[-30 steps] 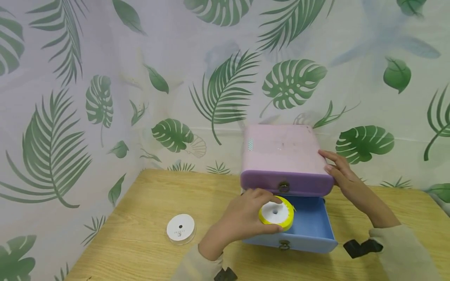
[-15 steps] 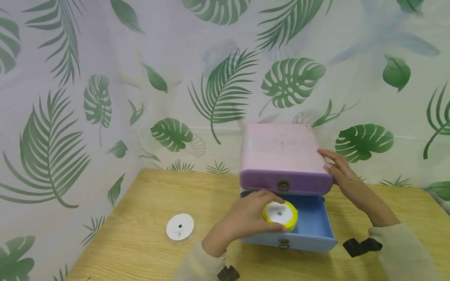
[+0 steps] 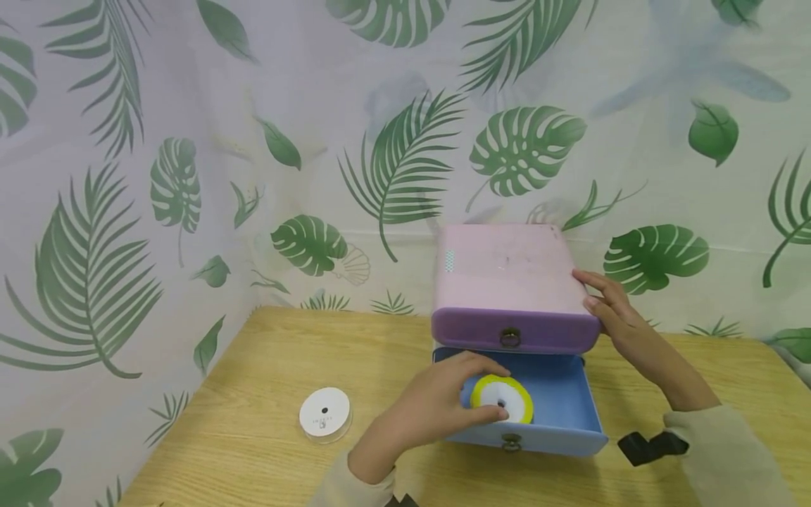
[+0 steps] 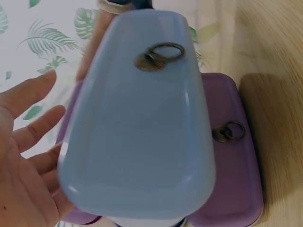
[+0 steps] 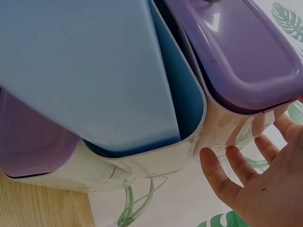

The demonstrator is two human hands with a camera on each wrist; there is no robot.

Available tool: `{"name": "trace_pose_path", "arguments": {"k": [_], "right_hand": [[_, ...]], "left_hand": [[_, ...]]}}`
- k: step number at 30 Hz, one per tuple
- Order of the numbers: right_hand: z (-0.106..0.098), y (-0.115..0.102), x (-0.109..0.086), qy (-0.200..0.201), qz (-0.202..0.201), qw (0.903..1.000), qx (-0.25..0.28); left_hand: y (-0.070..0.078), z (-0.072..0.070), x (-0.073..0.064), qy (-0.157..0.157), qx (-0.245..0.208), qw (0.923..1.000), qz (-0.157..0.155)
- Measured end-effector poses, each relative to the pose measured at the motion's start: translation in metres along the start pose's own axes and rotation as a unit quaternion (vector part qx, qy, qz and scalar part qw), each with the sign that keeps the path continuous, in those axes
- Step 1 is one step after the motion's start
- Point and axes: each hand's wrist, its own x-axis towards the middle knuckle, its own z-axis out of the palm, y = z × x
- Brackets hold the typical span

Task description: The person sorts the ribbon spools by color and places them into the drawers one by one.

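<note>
A yellow-edged ribbon spool with a white face (image 3: 512, 400) lies in the pulled-out blue drawer (image 3: 560, 384), near its front wall. My left hand (image 3: 431, 400) is over the drawer's left side, thumb and fingers spread around the spool without gripping it. In the left wrist view, the fingers of that hand (image 4: 33, 156) are spread beside the blue drawer front (image 4: 137, 127), and the spool is hidden. My right hand (image 3: 624, 327) rests its fingertips on the right side of the pink-topped drawer cabinet (image 3: 507, 271). The right wrist view shows those fingers (image 5: 244, 165) against the cabinet's side.
A white ribbon spool (image 3: 325, 412) lies on the wooden table (image 3: 253, 451) left of the cabinet. The purple upper drawer (image 3: 469, 329) is closed above the blue one. Another purple drawer (image 4: 232, 170) sits below. A leaf-patterned cloth (image 3: 393, 141) hangs behind.
The yellow spool has moved down into the blue drawer, and my left hand has let go of it, its thumb and fingers drawing back slightly left. My right hand has stayed in place.
</note>
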Motion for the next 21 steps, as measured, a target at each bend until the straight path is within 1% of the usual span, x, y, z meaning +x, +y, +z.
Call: {"name": "trace_pose_path", "arguments": {"k": [2,5,8,10,12,13,15,17,18,21], "right_hand": [[0.0,0.0,0.0,0.0,-0.003,1.0,0.002],[0.0,0.001,0.0,-0.002,-0.006,1.0,0.002],[-0.001,0.002,0.0,-0.008,-0.004,1.0,0.001],[0.0,0.002,0.0,-0.01,-0.004,0.9999,0.001],[0.0,0.002,0.0,-0.011,-0.004,0.9999,0.002],[0.0,0.002,0.0,-0.01,-0.006,0.9999,0.001],[0.0,0.002,0.0,-0.007,-0.009,0.9999,0.004],[0.0,0.001,0.001,-0.006,-0.01,0.9999,0.001],[0.0,0.001,0.001,-0.005,-0.012,0.9999,0.001],[-0.001,0.001,0.0,-0.001,-0.012,0.9999,-0.004]], "left_hand": [[0.002,-0.002,-0.006,-0.001,-0.053,0.9986,0.004],[0.006,-0.006,-0.015,-0.018,-0.133,0.9909,0.006],[0.01,-0.009,-0.025,-0.059,-0.207,0.9765,0.002],[0.013,-0.01,-0.032,-0.092,-0.24,0.9665,-0.004],[0.015,-0.011,-0.038,-0.123,-0.262,0.957,-0.014],[0.016,-0.01,-0.041,-0.137,-0.267,0.9538,-0.018],[0.016,-0.009,-0.045,-0.16,-0.271,0.9488,-0.032],[0.016,-0.008,-0.048,-0.177,-0.268,0.9462,-0.043],[0.015,-0.007,-0.05,-0.189,-0.274,0.9413,-0.057],[0.012,-0.002,-0.051,-0.217,-0.28,0.932,-0.076]]}}
